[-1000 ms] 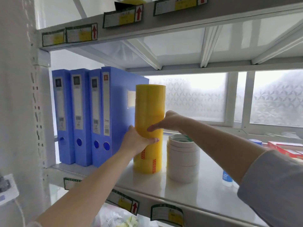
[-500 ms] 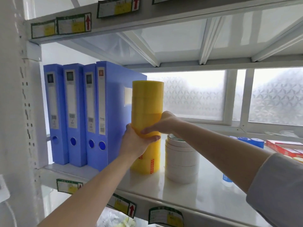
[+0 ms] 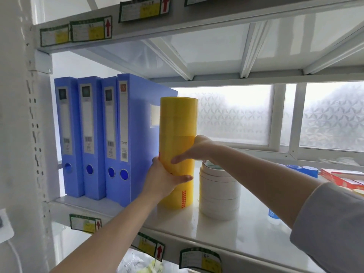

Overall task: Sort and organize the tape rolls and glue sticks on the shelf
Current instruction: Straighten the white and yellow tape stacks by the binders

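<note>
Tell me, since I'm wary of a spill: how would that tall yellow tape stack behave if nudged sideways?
The yellow tape stack is tall and narrow, so it probably tips easily. Visible seams suggest separate rolls that may slide apart. The left hand and right hand both steady it, hinting it is wobbly.

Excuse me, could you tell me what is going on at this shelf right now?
A person is tidying tape on a shelf. Both hands hold a tall stack of yellow tape rolls standing beside the blue file boxes: the left hand grips it low down, and the right hand wraps it from the other side. A shorter stack of white tape rolls stands just to its right.
</note>
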